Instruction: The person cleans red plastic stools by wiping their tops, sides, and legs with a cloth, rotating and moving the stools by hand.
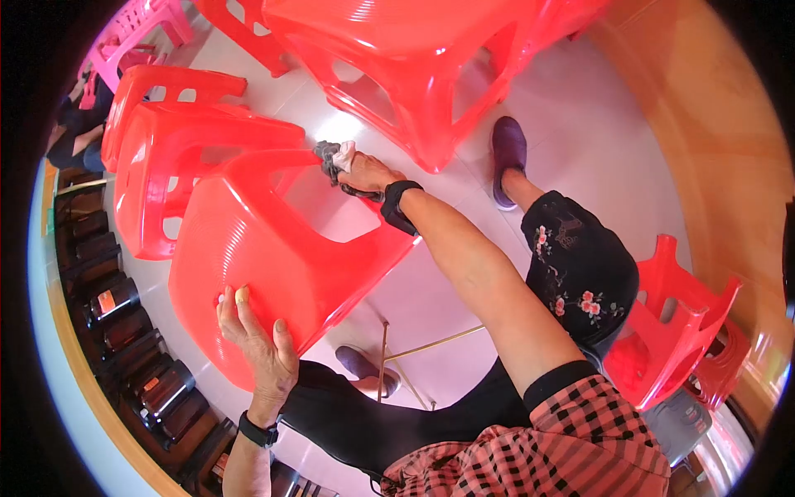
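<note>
Checked sleeve (600, 422) nearest, right grip (370, 174) clenches cloth (330, 159).

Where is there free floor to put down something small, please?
The widest bare floor lies between the right shoe and the orange-brown panel. It is crowded at left: red stools stand close together near the dark containers, the left hand touches the nearest stool, and the right hand holds a cloth beside it.
</note>
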Demonstrator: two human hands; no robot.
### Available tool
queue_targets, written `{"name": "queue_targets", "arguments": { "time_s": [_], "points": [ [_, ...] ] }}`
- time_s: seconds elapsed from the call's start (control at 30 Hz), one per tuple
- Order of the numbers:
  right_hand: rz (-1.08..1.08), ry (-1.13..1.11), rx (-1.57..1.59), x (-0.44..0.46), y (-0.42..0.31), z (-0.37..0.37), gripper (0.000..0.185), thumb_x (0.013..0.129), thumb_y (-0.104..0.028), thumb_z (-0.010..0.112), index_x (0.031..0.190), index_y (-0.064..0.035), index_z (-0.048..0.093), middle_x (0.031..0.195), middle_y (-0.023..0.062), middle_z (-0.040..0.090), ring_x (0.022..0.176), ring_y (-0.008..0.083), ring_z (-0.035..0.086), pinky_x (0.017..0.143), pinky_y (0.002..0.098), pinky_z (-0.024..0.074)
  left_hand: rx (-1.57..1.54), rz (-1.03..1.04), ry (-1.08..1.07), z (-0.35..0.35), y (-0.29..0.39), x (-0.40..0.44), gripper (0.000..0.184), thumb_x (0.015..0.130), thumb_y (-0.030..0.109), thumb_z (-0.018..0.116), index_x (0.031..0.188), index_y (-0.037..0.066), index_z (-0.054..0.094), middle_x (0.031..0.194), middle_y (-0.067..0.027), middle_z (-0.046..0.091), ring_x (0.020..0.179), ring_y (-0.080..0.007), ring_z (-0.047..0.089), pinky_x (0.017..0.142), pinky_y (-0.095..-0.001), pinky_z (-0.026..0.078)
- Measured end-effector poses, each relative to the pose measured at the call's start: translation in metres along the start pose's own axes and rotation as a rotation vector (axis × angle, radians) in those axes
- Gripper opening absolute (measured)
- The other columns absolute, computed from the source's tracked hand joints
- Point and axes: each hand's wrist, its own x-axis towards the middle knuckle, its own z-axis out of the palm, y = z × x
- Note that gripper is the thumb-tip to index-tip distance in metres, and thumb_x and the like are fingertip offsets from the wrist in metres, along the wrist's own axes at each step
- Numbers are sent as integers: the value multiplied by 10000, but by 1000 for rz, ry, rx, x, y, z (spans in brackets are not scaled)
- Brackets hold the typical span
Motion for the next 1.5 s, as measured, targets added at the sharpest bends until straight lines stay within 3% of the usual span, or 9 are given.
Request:
{"name": "queue_targets", "arguments": {
  "time_s": [0.33, 0.47, 0.67, 0.73, 0.9, 0.97, 1.1, 1.27, 1.5],
  "points": [
    [-146, 265, 165, -94, 40, 24, 402, 721, -235, 584, 1074, -47, 550, 951, 203, 623, 923, 354, 595, 794, 436, 461, 22, 32, 46, 4, -6, 3, 578, 896, 371, 427, 1340, 19, 314, 1387, -219, 241, 1298, -415, 183, 1054, -529, 144],
    [90, 457, 170, -117, 71, 48, 432, 718, -309, 624, 1041, -27, 576, 933, 227, 626, 910, 388, 590, 815, 440, 468, 16, 30, 33, 1, -3, 5, 576, 899, 373, 426, 1342, 22, 315, 1388, -216, 244, 1299, -412, 184, 1053, -527, 149],
    [432, 192, -7, -170, 118, 50, 405, 718, -343, 625, 954, -13, 614, 912, 228, 637, 895, 371, 611, 798, 445, 479, 21, 25, 49, 8, -12, 7, 589, 905, 402, 422, 1345, 24, 315, 1390, -211, 246, 1303, -395, 188, 1054, -520, 149],
    [727, 473, 73, -164, 121, 59, 392, 702, -353, 629, 926, -31, 625, 893, 214, 645, 886, 357, 622, 781, 438, 487, 6, 21, 40, 5, -10, 6, 596, 912, 413, 408, 1350, 23, 304, 1399, -206, 235, 1306, -386, 185, 1056, -517, 145],
    [463, 561, 310, -122, 134, 56, 376, 707, -353, 598, 931, -53, 629, 926, 236, 631, 920, 379, 607, 808, 438, 476, 39, 21, 27, 3, -5, 4, 607, 932, 446, 360, 1374, 38, 278, 1394, -206, 226, 1304, -360, 212, 1066, -479, 168],
    [410, 361, 272, -108, 126, 51, 437, 726, -376, 563, 1007, -46, 618, 992, 258, 612, 994, 398, 572, 859, 430, 452, 42, 21, 13, 2, -6, 2, 608, 933, 442, 361, 1379, 39, 270, 1398, -209, 219, 1308, -359, 208, 1068, -478, 165],
    [639, 256, 304, -89, 134, 62, 582, 758, -401, 525, 1159, 21, 534, 1132, 285, 555, 1096, 406, 514, 928, 408, 412, 51, 18, -6, -1, -1, 4, 608, 935, 435, 358, 1387, 41, 257, 1404, -216, 205, 1312, -360, 205, 1070, -476, 163],
    [581, 335, 403, -91, 138, 72, 601, 752, -418, 532, 1123, 54, 546, 1121, 289, 562, 1088, 397, 528, 923, 407, 417, 46, 39, 19, -1, -1, 2, 611, 934, 438, 363, 1385, 37, 264, 1407, -212, 208, 1311, -363, 206, 1071, -476, 161],
    [572, 423, 339, -116, 64, 54, 600, 722, -454, 559, 1049, 48, 579, 1023, 259, 611, 1014, 390, 568, 881, 415, 440, 16, 18, 39, 0, -3, 5, 554, 885, 326, 458, 1337, 35, 323, 1381, -219, 244, 1288, -414, 199, 1054, -523, 158]
  ]
}}
